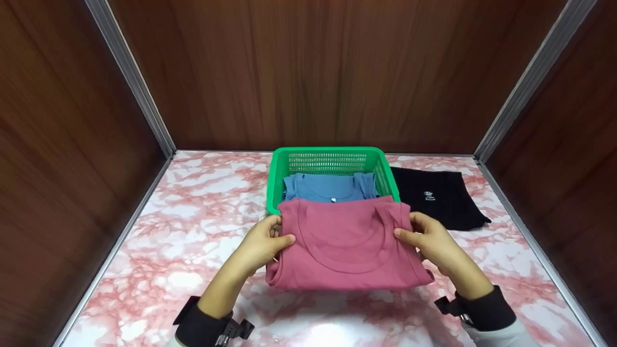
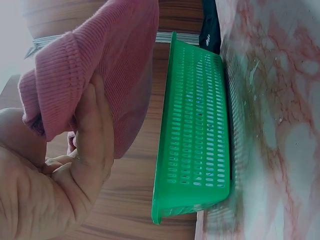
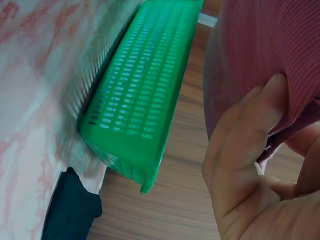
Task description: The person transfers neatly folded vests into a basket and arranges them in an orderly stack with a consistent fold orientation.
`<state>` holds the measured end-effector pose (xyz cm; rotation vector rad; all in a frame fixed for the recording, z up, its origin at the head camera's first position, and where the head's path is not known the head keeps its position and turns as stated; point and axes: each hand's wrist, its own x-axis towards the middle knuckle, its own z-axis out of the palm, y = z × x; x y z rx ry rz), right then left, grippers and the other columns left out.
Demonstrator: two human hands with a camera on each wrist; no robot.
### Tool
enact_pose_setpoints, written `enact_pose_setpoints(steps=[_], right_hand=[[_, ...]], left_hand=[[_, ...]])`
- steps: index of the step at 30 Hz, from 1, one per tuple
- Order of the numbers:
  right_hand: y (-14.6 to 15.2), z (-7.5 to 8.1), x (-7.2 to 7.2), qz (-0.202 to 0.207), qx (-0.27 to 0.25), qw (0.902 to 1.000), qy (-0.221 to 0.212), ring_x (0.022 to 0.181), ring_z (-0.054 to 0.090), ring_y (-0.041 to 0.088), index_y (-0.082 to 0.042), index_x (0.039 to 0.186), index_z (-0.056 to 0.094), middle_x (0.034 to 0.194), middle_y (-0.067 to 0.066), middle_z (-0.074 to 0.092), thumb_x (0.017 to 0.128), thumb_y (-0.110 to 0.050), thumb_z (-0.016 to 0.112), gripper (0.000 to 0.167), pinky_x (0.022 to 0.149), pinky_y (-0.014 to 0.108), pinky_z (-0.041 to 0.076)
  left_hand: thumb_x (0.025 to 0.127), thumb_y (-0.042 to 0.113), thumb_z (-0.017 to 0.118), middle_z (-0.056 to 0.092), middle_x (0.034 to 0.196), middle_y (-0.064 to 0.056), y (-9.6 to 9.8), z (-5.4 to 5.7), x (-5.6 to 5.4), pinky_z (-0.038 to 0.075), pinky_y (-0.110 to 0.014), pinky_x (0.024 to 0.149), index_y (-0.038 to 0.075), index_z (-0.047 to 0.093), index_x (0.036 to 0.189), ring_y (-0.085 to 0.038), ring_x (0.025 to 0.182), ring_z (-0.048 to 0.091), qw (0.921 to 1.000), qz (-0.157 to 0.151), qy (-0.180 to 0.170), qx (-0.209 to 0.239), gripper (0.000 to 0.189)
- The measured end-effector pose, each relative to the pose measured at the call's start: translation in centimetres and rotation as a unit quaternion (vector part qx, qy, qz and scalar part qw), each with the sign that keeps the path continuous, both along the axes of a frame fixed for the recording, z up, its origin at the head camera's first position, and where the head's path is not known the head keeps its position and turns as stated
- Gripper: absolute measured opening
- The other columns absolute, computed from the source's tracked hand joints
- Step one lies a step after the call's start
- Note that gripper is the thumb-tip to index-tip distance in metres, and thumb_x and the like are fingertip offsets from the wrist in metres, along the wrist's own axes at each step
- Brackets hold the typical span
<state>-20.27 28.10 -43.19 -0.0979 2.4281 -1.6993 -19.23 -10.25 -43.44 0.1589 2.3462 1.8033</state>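
A folded pink tank top (image 1: 342, 246) is held up off the table between both hands, its scooped neckline facing up. The left hand (image 1: 265, 243) pinches its left edge, thumb on top and fingers underneath. At the opposite edge the right hand (image 1: 429, 238) grips it the same way. In the head view the top's far edge overlaps the near rim of a green plastic basket (image 1: 274, 180). Inside the basket lies a folded blue tank top (image 1: 328, 185), its lower part hidden behind the pink one. Both wrist views show the pink ribbed cloth (image 2: 122, 75) raised above the basket's level.
A folded black garment (image 1: 434, 197) with a small white print lies on the table right of the basket. The marbled pink-and-white tabletop (image 1: 193, 217) is bounded by wood-grain panels (image 1: 308, 72) at the back and both sides, with metal strips along the corners.
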Motion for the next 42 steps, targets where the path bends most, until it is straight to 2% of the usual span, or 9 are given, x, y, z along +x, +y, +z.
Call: enact_pose_setpoints(steps=[14,22,29,34,38,42], right_hand=[[-0.5,0.6,-2.2,-0.002,0.004,1.0,-0.001,0.076,0.066,0.016,0.004,0.131,0.053,0.1,0.007,0.064,0.098,-0.022,0.071,0.046,0.052,0.035,0.057],[-0.7,0.8,-3.1,0.002,0.012,0.9999,-0.003,0.075,0.066,0.016,0.004,0.132,0.052,0.099,0.008,0.065,0.097,-0.022,0.07,0.047,0.051,0.034,0.056],[-1.0,0.9,-3.8,0.004,0.014,0.9999,-0.004,0.073,0.066,0.017,0.005,0.131,0.052,0.1,0.01,0.064,0.098,-0.021,0.07,0.046,0.05,0.034,0.056],[-1.0,0.8,-4.2,0.006,0.014,0.9999,-0.002,0.073,0.066,0.017,0.005,0.129,0.052,0.101,0.01,0.064,0.098,-0.02,0.069,0.044,0.051,0.034,0.057],[-0.9,0.8,-4.5,0.003,0.017,0.9999,0.003,0.075,0.066,0.017,0.005,0.129,0.052,0.104,0.011,0.063,0.098,-0.022,0.069,0.044,0.053,0.036,0.058],[-0.8,0.9,-4.7,0.001,0.018,0.9998,0.004,0.075,0.066,0.017,0.005,0.129,0.052,0.104,0.011,0.063,0.099,-0.022,0.069,0.045,0.054,0.036,0.058]], left_hand=[[0.094,0.01,0.071,0.063,0.072,-0.006,0.1,-0.2,-2.0,0.043,-0.025,0.037,0.007,0.061,0.115,-0.013,0.053,0.059,0.9995,0.011,-0.025,-0.014,0.023],[0.094,0.01,0.071,0.064,0.072,-0.006,0.1,-0.3,-2.8,0.043,-0.025,0.036,0.007,0.061,0.116,-0.013,0.053,0.058,0.9992,0.02,-0.031,-0.017,0.024],[0.094,0.008,0.071,0.064,0.073,-0.005,-0.1,-0.2,-3.5,0.047,-0.025,0.047,0.005,0.062,0.116,-0.012,0.06,0.061,0.9995,0.023,-0.009,-0.019,0.024],[0.095,0.008,0.07,0.064,0.071,-0.005,-0.2,-0.1,-3.9,0.046,-0.025,0.044,0.006,0.061,0.117,-0.012,0.057,0.06,0.9995,0.024,-0.015,-0.016,0.024],[0.096,0.009,0.07,0.061,0.068,-0.004,-0.1,0.3,-4.2,0.041,-0.024,0.037,0.006,0.06,0.117,-0.011,0.051,0.055,0.9995,0.019,-0.021,-0.016,0.024],[0.096,0.01,0.07,0.059,0.068,-0.004,0.1,0.8,-4.5,0.043,-0.024,0.042,0.007,0.06,0.117,-0.011,0.054,0.055,0.9992,0.02,-0.009,-0.033,0.024]])
